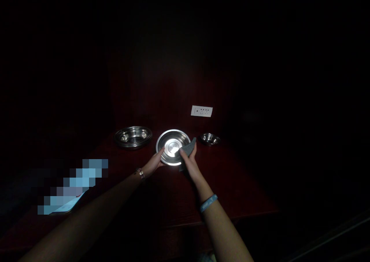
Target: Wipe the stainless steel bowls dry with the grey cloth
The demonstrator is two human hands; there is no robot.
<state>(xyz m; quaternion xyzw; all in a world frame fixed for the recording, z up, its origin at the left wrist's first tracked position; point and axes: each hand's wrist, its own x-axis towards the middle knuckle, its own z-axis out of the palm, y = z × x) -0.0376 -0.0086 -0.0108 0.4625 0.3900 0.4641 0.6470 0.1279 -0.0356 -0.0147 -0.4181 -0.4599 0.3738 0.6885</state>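
A shiny round metal bowl (173,136) is tilted toward me above the dark red table. My left hand (154,163) grips its lower left rim, thumb on the inside. At the right rim, my right hand (190,162) is closed on a grey cloth (188,149), which lies against the bowl's edge and inner wall. The fingers of both hands are largely hidden behind the bowl and the cloth.
Stacked metal bowls (133,138) stand at the left back of the table (231,188). A smaller metal bowl (210,139) sits at the right. A white socket panel (201,111) is on the back wall. A lit, partly pixelated screen (69,202) lies at the left.
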